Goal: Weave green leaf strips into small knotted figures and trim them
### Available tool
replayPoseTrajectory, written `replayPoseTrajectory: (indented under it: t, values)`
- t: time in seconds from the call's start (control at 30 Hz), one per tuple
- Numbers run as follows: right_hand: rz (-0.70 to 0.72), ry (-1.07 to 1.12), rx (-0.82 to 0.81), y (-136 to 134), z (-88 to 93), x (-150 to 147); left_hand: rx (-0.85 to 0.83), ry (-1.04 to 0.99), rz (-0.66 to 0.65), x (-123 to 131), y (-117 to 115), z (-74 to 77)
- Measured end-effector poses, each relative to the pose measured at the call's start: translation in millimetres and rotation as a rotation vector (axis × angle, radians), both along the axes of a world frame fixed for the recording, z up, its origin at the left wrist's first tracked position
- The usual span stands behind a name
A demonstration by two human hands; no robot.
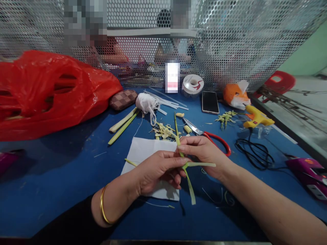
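Both hands meet over the middle of the blue table (63,170). My left hand (155,170) pinches a bundle of thin green leaf strips (187,170) where they cross. My right hand (201,151) grips the same strips from the other side, its fingers closed round the upper stem. One strip sticks out to the right and another hangs down toward the table. A white sheet of paper (144,149) lies under my left hand.
Red-handled scissors (212,136), leaf scraps (163,131), cut stalks (122,126), a ball of white thread (144,102), a tape roll (193,84), a phone (209,101), a yellow glue gun (257,117) with black cord, and a red plastic bag (46,92) lie around. People sit behind the mesh screen.
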State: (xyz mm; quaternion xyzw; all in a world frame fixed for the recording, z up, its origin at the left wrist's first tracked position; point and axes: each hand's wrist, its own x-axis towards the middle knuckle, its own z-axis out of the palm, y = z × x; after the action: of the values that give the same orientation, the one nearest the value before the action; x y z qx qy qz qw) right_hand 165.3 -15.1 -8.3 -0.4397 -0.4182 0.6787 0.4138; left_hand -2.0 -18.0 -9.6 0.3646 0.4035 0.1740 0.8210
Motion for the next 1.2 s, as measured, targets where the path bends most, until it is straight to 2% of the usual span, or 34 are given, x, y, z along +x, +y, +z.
replayPoseTrajectory:
  t: [0.1, 0.27, 0.33, 0.4, 0.5, 0.63, 0.73, 0.9, 1.0, 1.2]
  values:
    - [-0.080, -0.066, 0.120, -3, 1.3, -5, 0.059, 0.034, -0.036, -1, 0, 0.5]
    - [-0.098, -0.111, 0.202, -7, 2.4, -12, 0.098, 0.051, -0.120, -3, -2, -0.4]
    - [-0.110, -0.112, 0.212, -8, 2.6, -13, 0.092, 0.051, -0.131, -3, -3, -0.7]
    - [-0.095, -0.088, 0.148, -7, 2.9, -12, 0.079, 0.040, -0.118, -1, -4, -0.7]
    - [-0.097, -0.043, 0.057, -2, 2.8, -7, 0.086, 0.003, 0.011, 0, -2, 1.0]
    - [-0.314, -0.042, 0.102, 4, -0.7, -3, 0.112, -0.113, 0.328, -1, 6, 6.6]
    - [-0.385, -0.038, 0.096, 2, -4.9, -6, 0.169, -0.192, 0.469, -5, 12, 10.7]
    - [-0.228, -0.091, 0.100, -11, -4.4, -19, 0.240, -0.207, 0.560, -5, 11, 13.4]
    - [-0.161, -0.119, 0.132, -16, -1.9, -25, 0.210, -0.215, 0.543, -2, 7, 11.5]
    - [-0.145, -0.224, 0.160, -18, -5.1, -27, 0.189, -0.227, 0.492, 0, 4, 5.3]
